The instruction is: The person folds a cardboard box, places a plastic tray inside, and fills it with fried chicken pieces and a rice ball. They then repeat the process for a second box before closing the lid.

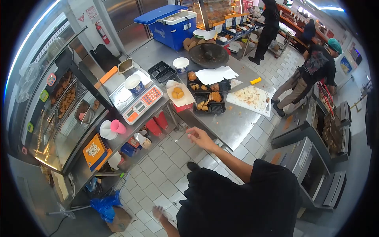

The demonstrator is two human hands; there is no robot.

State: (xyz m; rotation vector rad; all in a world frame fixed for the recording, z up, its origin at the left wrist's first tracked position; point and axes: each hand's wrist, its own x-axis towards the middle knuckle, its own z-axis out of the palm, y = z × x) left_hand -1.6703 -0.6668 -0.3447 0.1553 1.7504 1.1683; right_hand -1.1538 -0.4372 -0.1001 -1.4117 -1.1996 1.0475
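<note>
My right hand (197, 137) hangs over the floor beside the steel table, its fingers loosely bent and apart, holding nothing I can see. Low in the view, my left hand (161, 213) is held out over the tiles, with what looks like a clear plastic glove on it; its fingers look apart and nothing shows in them. Nearest to my right hand on the table is a black divided tray (217, 107) with browned chicken and potato pieces. A second filled tray (225, 85) touches it behind. A paper box (185, 98) of round yellow pieces stands left of them.
A white cutting board (248, 103) with crumbs, a yellow handle (256, 81), a black round slab (209, 55) and a blue cooler (173, 33) are on the table. A scale (142, 104) and glass food case (59, 118) stand left. A co-worker (316, 67) bends at ovens right.
</note>
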